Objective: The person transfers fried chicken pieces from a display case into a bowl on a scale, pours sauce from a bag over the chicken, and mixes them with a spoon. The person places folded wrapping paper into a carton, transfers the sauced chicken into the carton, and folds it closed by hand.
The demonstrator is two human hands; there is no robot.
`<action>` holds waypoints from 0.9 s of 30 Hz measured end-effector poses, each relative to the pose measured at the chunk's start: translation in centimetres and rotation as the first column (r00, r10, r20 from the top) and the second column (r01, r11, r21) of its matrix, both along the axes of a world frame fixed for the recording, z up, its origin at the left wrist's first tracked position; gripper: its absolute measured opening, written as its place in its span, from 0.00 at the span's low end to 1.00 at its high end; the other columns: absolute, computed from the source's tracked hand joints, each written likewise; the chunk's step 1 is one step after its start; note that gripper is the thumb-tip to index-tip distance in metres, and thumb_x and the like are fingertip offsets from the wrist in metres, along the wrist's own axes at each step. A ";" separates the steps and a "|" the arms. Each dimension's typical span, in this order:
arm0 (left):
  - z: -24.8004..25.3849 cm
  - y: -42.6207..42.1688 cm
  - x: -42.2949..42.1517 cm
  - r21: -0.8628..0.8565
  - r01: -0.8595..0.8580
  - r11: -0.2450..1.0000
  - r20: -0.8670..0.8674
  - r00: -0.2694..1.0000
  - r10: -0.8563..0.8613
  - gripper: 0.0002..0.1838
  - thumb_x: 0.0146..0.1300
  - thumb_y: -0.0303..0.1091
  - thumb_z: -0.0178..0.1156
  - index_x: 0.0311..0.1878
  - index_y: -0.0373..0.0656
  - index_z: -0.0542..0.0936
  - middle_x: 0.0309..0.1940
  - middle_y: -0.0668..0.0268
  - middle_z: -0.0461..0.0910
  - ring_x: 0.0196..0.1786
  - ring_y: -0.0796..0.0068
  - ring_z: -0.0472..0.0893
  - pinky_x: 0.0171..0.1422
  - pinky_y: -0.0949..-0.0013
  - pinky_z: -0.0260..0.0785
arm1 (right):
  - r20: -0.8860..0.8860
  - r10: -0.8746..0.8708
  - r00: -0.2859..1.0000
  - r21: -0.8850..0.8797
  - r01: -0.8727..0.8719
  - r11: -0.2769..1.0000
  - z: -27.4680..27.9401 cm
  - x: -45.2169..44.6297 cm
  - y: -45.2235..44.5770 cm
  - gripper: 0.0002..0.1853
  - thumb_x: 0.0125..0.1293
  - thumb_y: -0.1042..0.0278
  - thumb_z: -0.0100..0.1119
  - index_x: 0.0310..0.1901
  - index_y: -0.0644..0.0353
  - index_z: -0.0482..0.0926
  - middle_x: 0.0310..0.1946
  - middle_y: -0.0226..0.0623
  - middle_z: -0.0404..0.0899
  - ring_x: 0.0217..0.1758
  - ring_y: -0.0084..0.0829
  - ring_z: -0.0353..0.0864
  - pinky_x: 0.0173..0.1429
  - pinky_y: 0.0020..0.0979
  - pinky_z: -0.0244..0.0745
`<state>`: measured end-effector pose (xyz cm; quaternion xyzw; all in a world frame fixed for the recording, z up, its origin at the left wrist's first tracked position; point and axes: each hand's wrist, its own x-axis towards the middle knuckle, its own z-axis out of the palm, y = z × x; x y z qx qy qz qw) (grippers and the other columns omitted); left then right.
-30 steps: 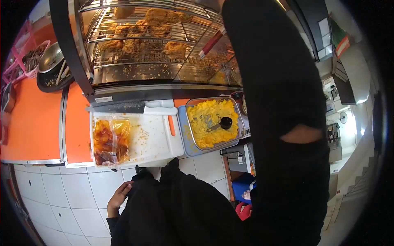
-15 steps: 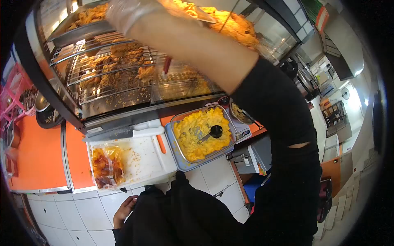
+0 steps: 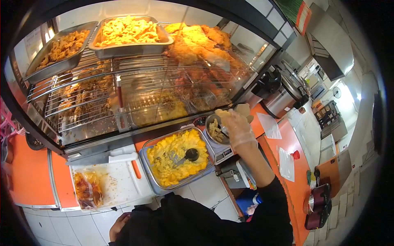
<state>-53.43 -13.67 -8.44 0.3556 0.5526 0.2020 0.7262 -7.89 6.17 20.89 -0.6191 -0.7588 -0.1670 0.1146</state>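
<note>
My right hand, in a clear plastic glove, is over the rim of a metal bowl of pale food pieces. Its fingers are closed around what looks like a piece of fried food, partly hidden by the glove. The bowl rests on a kitchen scale. Beside it sits a glass dish of yellow mash with a black scoop in it. My left hand is low by my black clothing, which partly covers its fingers.
A heated glass display case holds metal trays of fried pieces and larger fried cutlets. A knife lies along a white cutting board bearing a plastic bag of food. At right stands a large cooker.
My right hand has come from the fried pieces at the top left of the case down and right to the bowl. The view has shifted. My left hand stays low.
</note>
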 end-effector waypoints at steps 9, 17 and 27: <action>1.1 1.8 2.7 -0.018 0.082 0.996 -0.045 0.996 -0.083 0.16 0.74 0.39 0.46 0.56 0.40 0.74 0.45 0.63 0.79 0.46 0.72 0.79 0.53 0.71 0.70 | -0.917 -0.209 0.341 -0.245 -0.068 0.967 -5.8 11.3 5.1 0.12 0.60 0.82 0.58 0.44 0.58 0.83 0.43 0.39 0.80 0.45 0.31 0.79 0.48 0.28 0.75; 1.8 2.7 3.6 0.001 0.096 0.995 -0.056 0.994 -0.096 0.16 0.74 0.39 0.45 0.56 0.40 0.75 0.44 0.63 0.79 0.46 0.71 0.79 0.53 0.70 0.70 | -0.777 -0.006 0.629 -0.028 -0.026 0.999 0.6 7.7 4.6 0.13 0.59 0.76 0.64 0.47 0.60 0.80 0.47 0.33 0.78 0.48 0.24 0.77 0.54 0.25 0.72; 2.0 1.0 0.8 0.077 0.031 0.997 -0.066 0.998 -0.026 0.17 0.74 0.39 0.45 0.56 0.40 0.75 0.44 0.62 0.79 0.46 0.70 0.79 0.53 0.69 0.71 | -0.518 0.784 0.343 0.201 -0.842 0.501 7.4 -15.8 1.7 0.13 0.61 0.69 0.55 0.48 0.59 0.75 0.43 0.40 0.78 0.50 0.37 0.78 0.54 0.36 0.76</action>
